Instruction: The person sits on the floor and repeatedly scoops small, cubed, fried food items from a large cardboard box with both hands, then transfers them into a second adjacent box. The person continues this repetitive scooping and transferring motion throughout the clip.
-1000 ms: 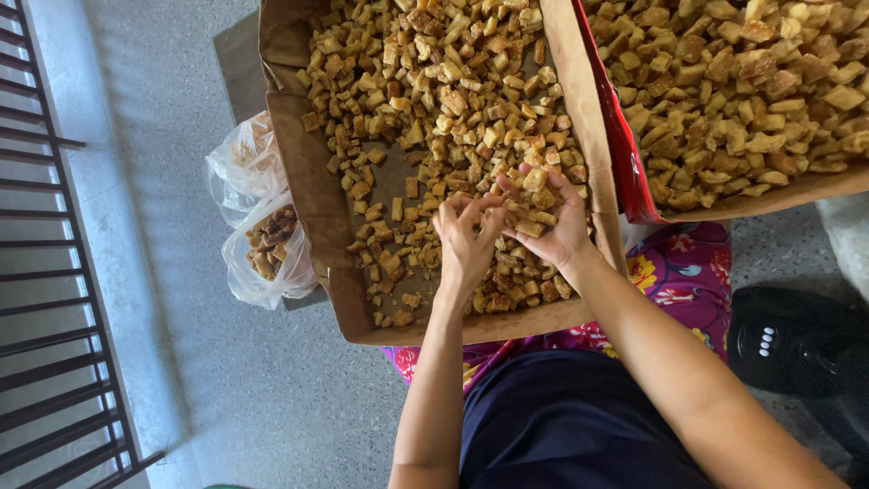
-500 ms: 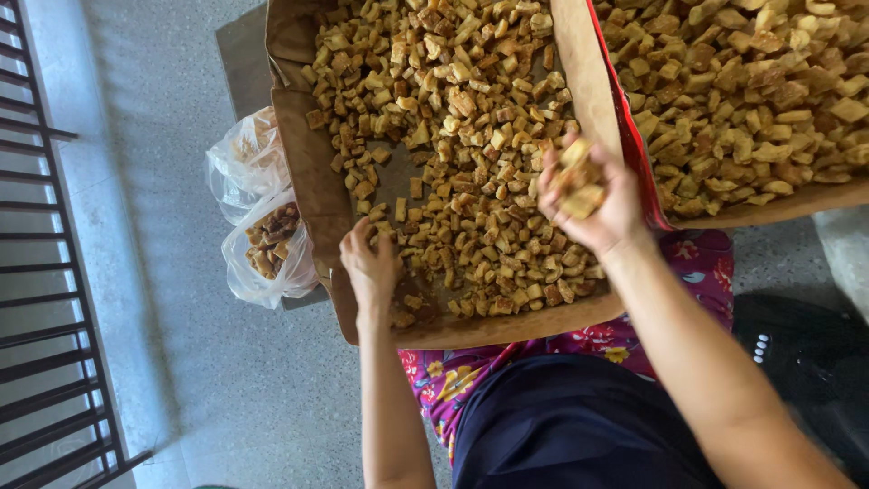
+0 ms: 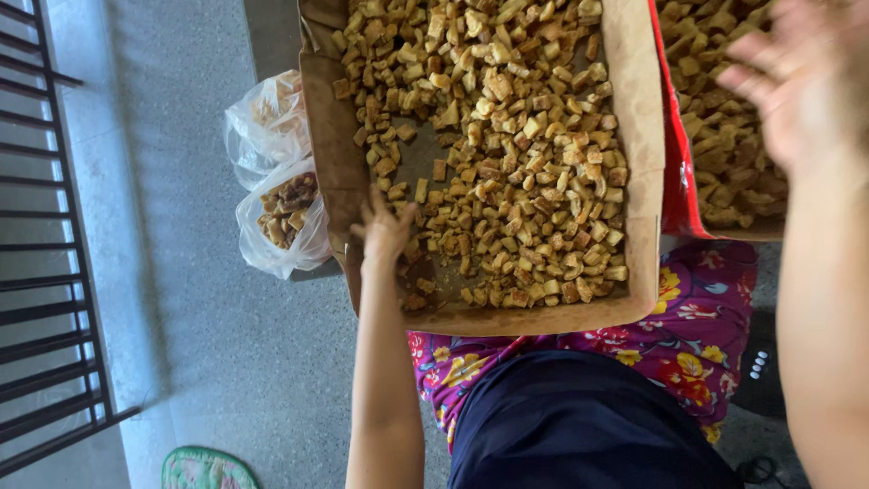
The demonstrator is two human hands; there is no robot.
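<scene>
The left hand (image 3: 385, 231), fingers spread and holding nothing, rests at the near-left corner of the cardboard tray (image 3: 638, 181); the fried pieces (image 3: 507, 163) lie just right of it. The right hand (image 3: 801, 81), open and blurred, hangs far right of this tray.

This looks like the porch or balcony of a home, used for simple food work; the floor (image 3: 208, 344) is grey speckled stone, and a dark metal railing (image 3: 45, 272) stands along one side; open cardboard boxes (image 3: 643, 181) full of small fried brown pieces rest on a person's lap, beside thin plastic bags (image 3: 276, 195); a small cloth mat (image 3: 204, 469) lies on the floor.
</scene>
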